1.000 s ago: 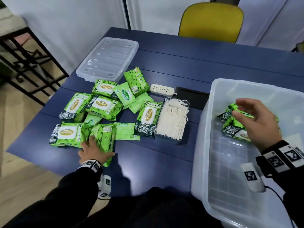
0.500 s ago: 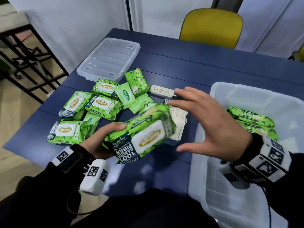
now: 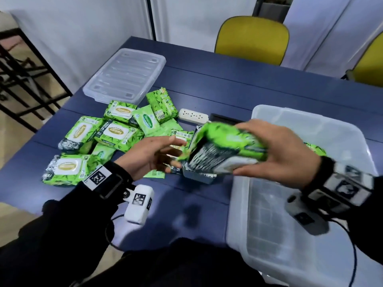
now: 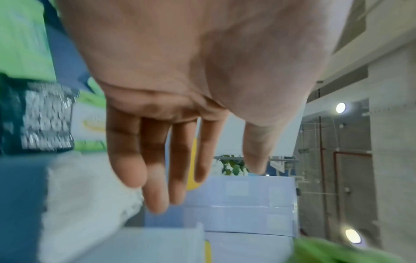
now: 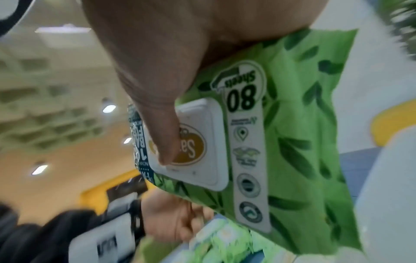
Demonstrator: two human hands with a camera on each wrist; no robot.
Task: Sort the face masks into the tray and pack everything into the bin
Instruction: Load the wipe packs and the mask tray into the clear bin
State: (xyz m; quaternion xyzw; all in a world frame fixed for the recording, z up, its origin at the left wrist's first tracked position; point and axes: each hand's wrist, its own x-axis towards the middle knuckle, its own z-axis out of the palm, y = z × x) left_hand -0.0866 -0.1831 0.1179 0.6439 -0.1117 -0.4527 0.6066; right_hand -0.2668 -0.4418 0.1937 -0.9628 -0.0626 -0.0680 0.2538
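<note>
Blue table (image 3: 207,83) up top, right hand (image 3: 277,154) clamping a pack (image 3: 226,150) just short of the bin (image 3: 306,129), masks in the tray (image 3: 196,177) below; left hand (image 3: 149,156) loose, empty. Left wrist: fingers (image 4: 126,160) straight. Right wrist: thumb (image 5: 162,135) on the lid; that grip could slip and drop it onto the masks.

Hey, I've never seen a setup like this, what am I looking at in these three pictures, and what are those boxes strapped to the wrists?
No machine here: a person works with bare hands, wearing three cameras. The big picture comes from the head camera; the close-ups come from those wrist boxes, looking along each hand.

The right hand grips a green wipes pack, thumb on its white lid, beside the clear bin. The left hand is open and holds nothing.

On the blue table lie more packs, the bin's lid, a white power strip, and a tray mostly hidden behind the held pack. The bin already holds some green packs, mostly hidden by the right hand.
</note>
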